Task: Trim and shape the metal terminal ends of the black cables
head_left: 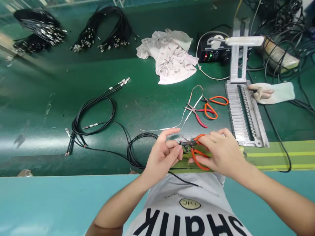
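My right hand (222,152) grips a pair of orange-handled scissors (197,154) near the front edge of the green bench (49,108). The blades point left toward my left hand (163,154). My left hand pinches the end of a thin black cable (137,154) right at the scissor tips. That cable loops left in coils and one end trails down over my white shirt.
A second orange scissors (213,105) and red-handled pliers (198,115) lie behind my hands by a thin white strip (189,108). A ribbed metal fixture (242,113), a glove (273,92), a crumpled cloth (169,55), a black control box (213,52) and cable bundles (108,29) sit farther back.
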### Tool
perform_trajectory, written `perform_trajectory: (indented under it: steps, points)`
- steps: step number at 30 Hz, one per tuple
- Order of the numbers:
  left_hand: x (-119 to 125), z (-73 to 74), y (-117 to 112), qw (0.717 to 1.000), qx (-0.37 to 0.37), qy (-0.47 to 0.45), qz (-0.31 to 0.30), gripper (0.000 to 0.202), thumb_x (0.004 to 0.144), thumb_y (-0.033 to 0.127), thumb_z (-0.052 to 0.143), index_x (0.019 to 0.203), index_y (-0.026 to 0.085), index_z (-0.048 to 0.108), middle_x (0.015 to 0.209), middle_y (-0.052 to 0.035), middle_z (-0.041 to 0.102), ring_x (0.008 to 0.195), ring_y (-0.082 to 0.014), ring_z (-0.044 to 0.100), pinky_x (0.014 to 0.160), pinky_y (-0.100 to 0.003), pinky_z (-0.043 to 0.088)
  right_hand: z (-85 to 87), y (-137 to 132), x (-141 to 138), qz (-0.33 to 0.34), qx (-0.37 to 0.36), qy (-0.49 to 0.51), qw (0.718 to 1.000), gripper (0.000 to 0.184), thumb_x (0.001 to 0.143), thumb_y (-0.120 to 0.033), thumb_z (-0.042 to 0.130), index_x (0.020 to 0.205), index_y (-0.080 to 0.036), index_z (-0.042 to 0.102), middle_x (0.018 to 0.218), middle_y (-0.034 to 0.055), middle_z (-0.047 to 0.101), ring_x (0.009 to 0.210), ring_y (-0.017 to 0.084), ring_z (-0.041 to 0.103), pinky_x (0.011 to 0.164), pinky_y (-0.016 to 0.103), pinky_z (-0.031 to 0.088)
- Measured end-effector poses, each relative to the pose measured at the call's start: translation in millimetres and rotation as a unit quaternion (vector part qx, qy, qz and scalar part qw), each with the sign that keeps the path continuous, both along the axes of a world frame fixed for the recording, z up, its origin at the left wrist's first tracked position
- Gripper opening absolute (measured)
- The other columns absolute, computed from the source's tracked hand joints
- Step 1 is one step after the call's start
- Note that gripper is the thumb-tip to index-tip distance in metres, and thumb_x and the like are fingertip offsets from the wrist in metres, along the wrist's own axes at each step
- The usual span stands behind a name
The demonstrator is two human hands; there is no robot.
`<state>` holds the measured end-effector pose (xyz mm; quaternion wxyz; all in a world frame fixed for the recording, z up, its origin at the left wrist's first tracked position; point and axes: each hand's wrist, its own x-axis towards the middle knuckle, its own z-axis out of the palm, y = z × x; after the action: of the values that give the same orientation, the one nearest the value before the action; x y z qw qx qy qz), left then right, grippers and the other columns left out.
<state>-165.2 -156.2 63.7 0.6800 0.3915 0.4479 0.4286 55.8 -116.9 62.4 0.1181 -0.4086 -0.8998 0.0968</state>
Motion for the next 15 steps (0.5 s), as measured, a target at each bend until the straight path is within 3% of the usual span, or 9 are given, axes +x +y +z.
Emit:
perform_trajectory:
  steps: [15]
  points:
    - [-1.9,-5.3,-5.1,1.0,0.015,-0.006,0.004,0.043,0.099,0.031,0.06,0.136,0.023,0.04,0.069,0.0046,0.059,0.051,-0.0047,0.042,0.048,-0.014,0.033,8.3,-1.4,-3.1,0.02,0.084,-0.059,0.994,0.028,0.097,-0.042,0.058,0.082,-0.019,0.063,0.067,0.001,0.064,0.065,0.018,0.056,0.071,0.036,0.025]
